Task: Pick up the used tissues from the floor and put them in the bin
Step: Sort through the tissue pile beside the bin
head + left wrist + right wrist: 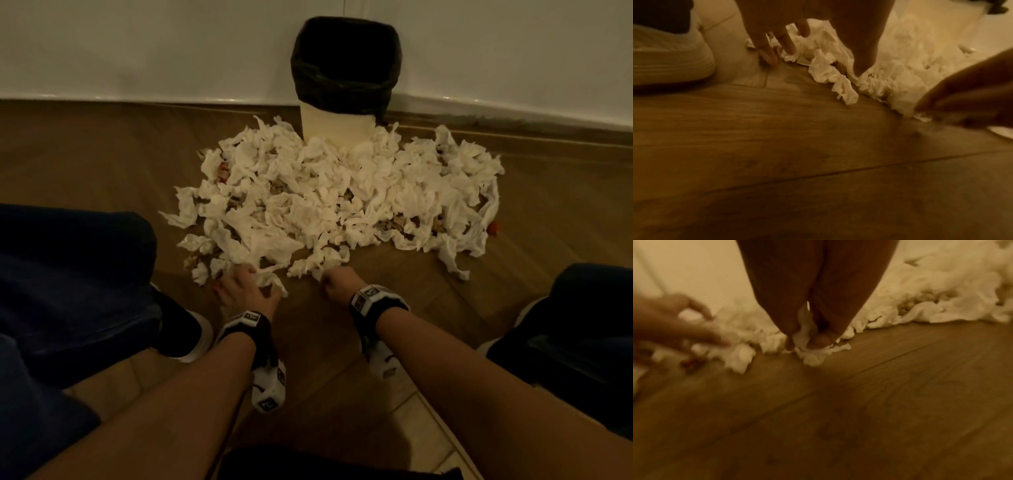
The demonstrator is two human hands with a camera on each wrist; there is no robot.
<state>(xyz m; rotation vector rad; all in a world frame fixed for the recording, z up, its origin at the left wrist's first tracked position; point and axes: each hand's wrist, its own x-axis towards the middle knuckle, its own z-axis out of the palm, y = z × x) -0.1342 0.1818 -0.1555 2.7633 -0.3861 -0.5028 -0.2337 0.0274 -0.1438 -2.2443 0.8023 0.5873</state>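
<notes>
- Tissues [329, 192] are heaped in a broad crumpled pile on the wooden floor [85, 154], spread in front of and around the foot of the bin [337, 126], which is lined with a black bag [346, 65] and set against the white wall [137, 44]; nothing can be made out inside it.
- Both hands are brought to the near edge of the pile, probably because the loose pieces there are reached first from a crouch, with dark-clad legs seen on either side.
- On the left hand [245, 291] the fingers [766, 53] are seen spread apart and reaching down, with a twist of tissue draped between thumb and fingers rather than firmly clamped.
- The right hand [339, 282] is curled, and a small wad is pinched between its fingertips [819, 340].
- That pinch is shown only by the right wrist view; from the head view a closed fist alone is seen.
- The bin and the full spread of the pile are given only by the head view.
- A small red scrap [691, 364] is seen beside the left hand.
</notes>
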